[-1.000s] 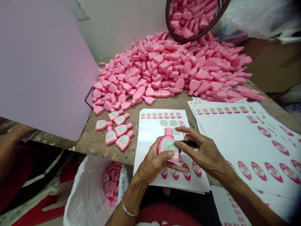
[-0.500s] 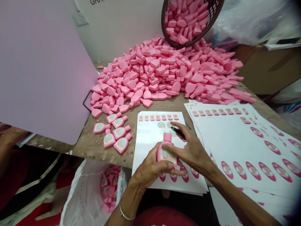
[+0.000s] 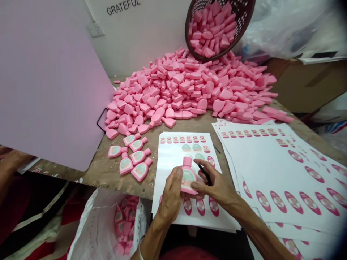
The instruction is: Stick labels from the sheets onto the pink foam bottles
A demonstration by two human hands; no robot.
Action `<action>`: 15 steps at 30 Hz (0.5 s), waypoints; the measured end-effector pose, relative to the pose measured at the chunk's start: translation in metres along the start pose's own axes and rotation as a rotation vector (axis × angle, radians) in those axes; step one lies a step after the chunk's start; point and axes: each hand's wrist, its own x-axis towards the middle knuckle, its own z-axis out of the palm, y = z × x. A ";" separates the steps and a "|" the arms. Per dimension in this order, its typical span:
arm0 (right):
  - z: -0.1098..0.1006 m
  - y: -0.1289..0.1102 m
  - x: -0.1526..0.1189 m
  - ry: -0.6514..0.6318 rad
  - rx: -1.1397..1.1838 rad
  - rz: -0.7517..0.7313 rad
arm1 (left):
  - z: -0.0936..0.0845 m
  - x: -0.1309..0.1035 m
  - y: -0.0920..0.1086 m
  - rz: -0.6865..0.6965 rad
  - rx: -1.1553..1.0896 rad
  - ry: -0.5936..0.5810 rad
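My left hand (image 3: 171,193) grips a small pink bottle (image 3: 187,161) by its left side, upright with its cap on top. A green label with pinkish print is on the bottle's front. My right hand (image 3: 217,184) has a slim black pointed tool (image 3: 204,173) between its fingers; its exact kind I cannot make out. The right thumb touches the label's lower right edge. Beneath both hands lies a white sticker sheet (image 3: 168,159) with green and pink labels. Several labelled pink bottles (image 3: 139,170) lie on the table to the left.
A large heap of unlabelled pink bottles (image 3: 179,83) covers the table's back, below a tipped brown basket (image 3: 189,47). More sticker sheets (image 3: 244,155) spread at right. A white sack (image 3: 92,220) with bottles stands below the table edge. A pinkish panel (image 3: 54,83) and another person's hand (image 3: 17,159) are at left.
The bottle has moved slightly left and turned a little in my left hand. My right hand has drawn back from across the label to its right edge. The camera view has shifted slightly.
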 end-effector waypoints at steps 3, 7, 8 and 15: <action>-0.031 0.007 0.018 0.020 -0.089 0.004 | -0.024 0.004 0.011 0.126 0.226 0.132; -0.075 -0.005 0.071 0.138 -0.434 -0.181 | -0.079 0.023 0.031 0.470 0.880 0.533; -0.079 -0.011 0.090 0.178 -0.522 -0.225 | -0.092 0.030 0.036 0.515 1.079 0.645; -0.011 -0.042 0.217 0.295 -0.754 -0.318 | -0.135 0.048 0.066 0.819 1.705 1.108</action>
